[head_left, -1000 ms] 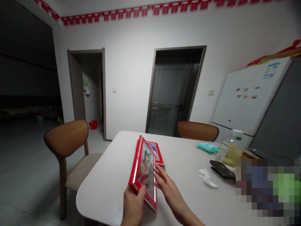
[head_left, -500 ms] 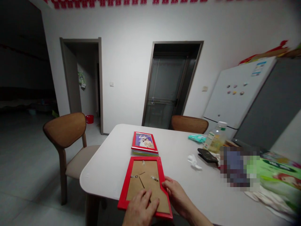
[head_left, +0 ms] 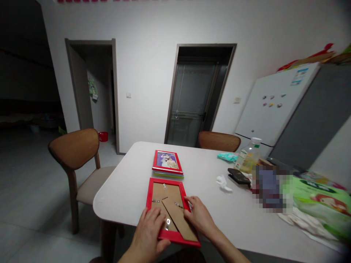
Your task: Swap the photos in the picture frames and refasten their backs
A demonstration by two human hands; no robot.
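Observation:
A red picture frame (head_left: pixel 159 193) lies face down at the table's front edge, its near end reaching past the edge. Its brown backing board carries small metal clips and a slanted stand flap (head_left: pixel 181 219). My left hand (head_left: pixel 148 230) holds the near left corner, fingers over the rim and backing, thumb by the bottom edge. On the right rim, my right hand (head_left: pixel 199 215) grips the side, fingers curled at the edge beside the flap. Just beyond lies a second red frame (head_left: pixel 168 162), photo side up, on top of something with a yellow-green edge.
Right on the white table (head_left: pixel 117 199) are a crumpled tissue (head_left: pixel 223 183), a dark wallet-like item (head_left: pixel 238 176), a bottle of yellowish liquid (head_left: pixel 248 157), a teal packet (head_left: pixel 227 157) and a green tissue pack (head_left: pixel 318 199). Wooden chairs stand left (head_left: pixel 75 148) and behind (head_left: pixel 219 141).
My left hand has moved from the backing to the frame's left corner, uncovering the stand flap and a lower clip. My right hand has shifted slightly up the right rim.

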